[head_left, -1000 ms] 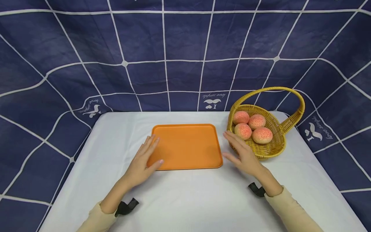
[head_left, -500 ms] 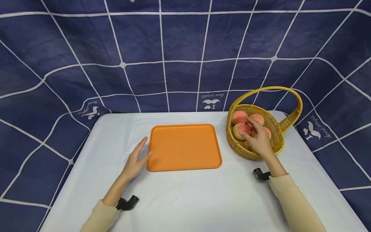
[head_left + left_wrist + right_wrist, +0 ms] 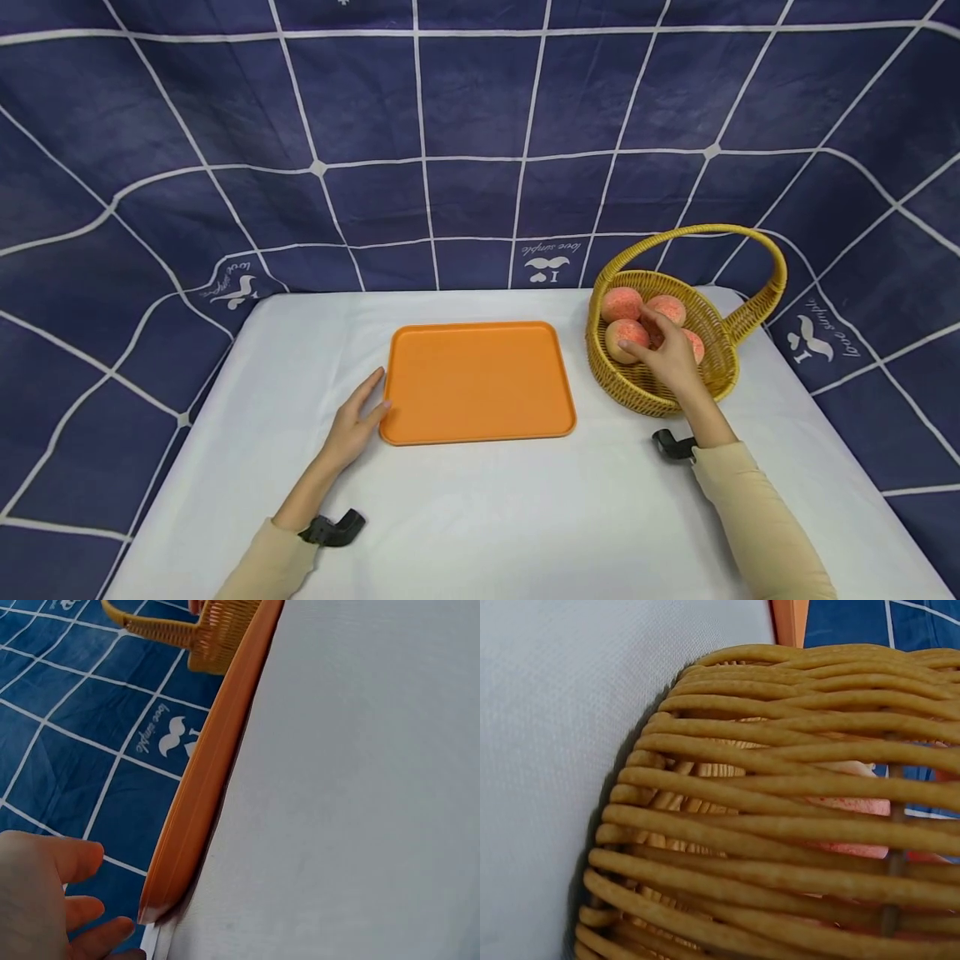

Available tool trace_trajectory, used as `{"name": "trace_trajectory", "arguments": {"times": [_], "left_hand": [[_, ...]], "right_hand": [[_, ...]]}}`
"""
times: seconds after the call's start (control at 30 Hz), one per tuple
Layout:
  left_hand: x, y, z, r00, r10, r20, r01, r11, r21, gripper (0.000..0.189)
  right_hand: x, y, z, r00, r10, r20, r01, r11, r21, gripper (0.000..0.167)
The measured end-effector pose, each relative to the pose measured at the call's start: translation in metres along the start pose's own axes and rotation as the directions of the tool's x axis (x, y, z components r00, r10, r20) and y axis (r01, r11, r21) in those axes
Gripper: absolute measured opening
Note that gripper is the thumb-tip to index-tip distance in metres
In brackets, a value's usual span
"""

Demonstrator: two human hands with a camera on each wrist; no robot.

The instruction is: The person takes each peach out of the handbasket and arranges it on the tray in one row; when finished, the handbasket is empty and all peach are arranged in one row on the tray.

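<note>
In the head view a yellow wicker basket [image 3: 626, 392] with a tall arched handle holds several pink-speckled peaches. My right hand [image 3: 671, 357] reaches inside, its thumb and fingers curled about the front-left peach [image 3: 624, 340]; the wrist and palm partly cover the front-right peach [image 3: 695, 346]. The right wrist view shows mainly the basket's woven side [image 3: 780, 825], with pink fruit behind the gaps and that hand hidden. My left hand [image 3: 351, 429] lies with loosely spread fingers at the left edge of an orange tray [image 3: 480, 383]; whether the thumb touches its rim is unclear.
A white cloth [image 3: 480, 517] covers the table. Dark blue curtain fabric [image 3: 480, 200] with white grid lines hangs behind and along both sides. Two more peaches, a back-left peach [image 3: 621, 303] and a back-right peach [image 3: 667, 309], sit in the basket below its handle [image 3: 705, 229].
My right hand has moved from beside the basket into it, onto the peaches. My left hand has drawn back from over the tray to its left edge. Tray and basket stay in place.
</note>
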State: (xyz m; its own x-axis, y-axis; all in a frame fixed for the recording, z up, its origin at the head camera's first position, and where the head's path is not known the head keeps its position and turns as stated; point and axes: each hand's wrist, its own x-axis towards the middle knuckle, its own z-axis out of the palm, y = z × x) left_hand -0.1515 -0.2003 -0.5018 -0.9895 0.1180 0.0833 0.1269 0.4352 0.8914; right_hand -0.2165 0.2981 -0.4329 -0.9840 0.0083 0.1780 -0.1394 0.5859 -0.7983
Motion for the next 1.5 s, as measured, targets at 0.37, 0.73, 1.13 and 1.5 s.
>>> {"name": "trace_trajectory", "arguments": {"times": [0.37,0.73,1.13,1.5], "left_hand": [[-0.002,-0.005,0.005,0.999,0.032,-0.018,-0.029,0.993,0.115,0.052],[-0.002,-0.003,0.005,0.997,0.07,-0.036,-0.064,0.987,0.15,0.048],[-0.002,-0.005,0.006,0.998,0.048,-0.035,-0.041,0.984,0.172,0.048],[-0.002,-0.005,0.005,0.997,0.066,-0.04,-0.059,0.984,0.166,0.047]], "right_hand": [[0.0,-0.004,-0.001,0.995,0.086,0.041,-0.084,0.995,-0.051,0.072],[0.0,-0.004,0.0,0.99,0.131,0.058,-0.128,0.99,-0.059,0.067],[0.004,-0.002,0.002,0.974,0.19,0.121,-0.167,0.97,-0.178,0.07],[0.005,0.0,0.001,0.963,0.224,0.151,-0.199,0.966,-0.165,0.072]]}}
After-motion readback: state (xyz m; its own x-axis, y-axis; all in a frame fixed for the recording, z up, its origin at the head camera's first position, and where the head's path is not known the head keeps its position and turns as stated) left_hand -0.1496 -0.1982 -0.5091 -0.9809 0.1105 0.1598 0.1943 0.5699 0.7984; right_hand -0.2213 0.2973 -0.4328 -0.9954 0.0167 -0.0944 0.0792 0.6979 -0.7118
